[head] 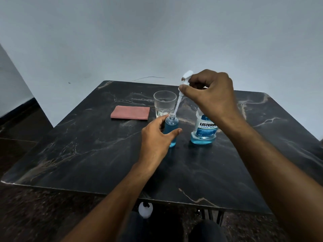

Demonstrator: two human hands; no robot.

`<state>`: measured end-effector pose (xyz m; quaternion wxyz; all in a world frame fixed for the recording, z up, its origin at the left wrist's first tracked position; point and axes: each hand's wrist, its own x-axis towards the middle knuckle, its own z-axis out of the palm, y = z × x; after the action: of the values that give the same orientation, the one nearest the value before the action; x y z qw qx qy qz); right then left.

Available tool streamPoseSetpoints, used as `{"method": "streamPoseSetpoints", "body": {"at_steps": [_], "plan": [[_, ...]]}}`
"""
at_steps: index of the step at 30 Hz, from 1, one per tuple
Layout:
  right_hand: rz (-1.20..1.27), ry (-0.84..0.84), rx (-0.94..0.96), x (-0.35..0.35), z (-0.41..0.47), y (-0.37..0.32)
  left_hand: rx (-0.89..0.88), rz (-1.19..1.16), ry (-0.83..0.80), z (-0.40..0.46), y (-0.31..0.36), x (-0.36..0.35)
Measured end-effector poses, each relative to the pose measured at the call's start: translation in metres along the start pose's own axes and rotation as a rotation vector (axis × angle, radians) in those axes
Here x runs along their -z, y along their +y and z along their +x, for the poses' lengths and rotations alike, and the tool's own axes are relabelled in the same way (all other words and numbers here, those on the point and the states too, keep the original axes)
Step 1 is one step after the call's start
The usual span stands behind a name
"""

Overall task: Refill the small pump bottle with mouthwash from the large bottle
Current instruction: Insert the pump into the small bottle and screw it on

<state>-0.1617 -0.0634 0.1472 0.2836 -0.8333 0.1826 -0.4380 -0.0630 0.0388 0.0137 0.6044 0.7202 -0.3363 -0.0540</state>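
Pump (185, 80) in right hand (212, 95), above small bottle (172, 129)

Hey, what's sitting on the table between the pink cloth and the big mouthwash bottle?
In the head view, a clear drinking glass and, nearer, the small pump bottle held by the left hand stand between the pink cloth and the large bottle.

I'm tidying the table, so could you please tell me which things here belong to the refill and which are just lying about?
In use:
small pump bottle, in the left hand
pump head, in the right hand
large mouthwash bottle

Lying about:
glass
pink cloth
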Motion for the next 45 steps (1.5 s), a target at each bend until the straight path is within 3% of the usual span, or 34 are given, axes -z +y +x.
{"method": "streamPoseSetpoints", "body": {"at_steps": [32, 42, 45], "plan": [[-0.136, -0.474, -0.089, -0.023, -0.015, 0.028, -0.041, -0.053, -0.021, 0.001, -0.001, 0.002], [-0.204, -0.292, -0.176, -0.035, -0.025, 0.026, -0.038, -0.025, 0.012, 0.001, -0.002, 0.0], [-0.193, -0.322, -0.209, -0.035, -0.029, 0.022, -0.045, -0.003, 0.027, 0.002, -0.003, 0.0]]}}
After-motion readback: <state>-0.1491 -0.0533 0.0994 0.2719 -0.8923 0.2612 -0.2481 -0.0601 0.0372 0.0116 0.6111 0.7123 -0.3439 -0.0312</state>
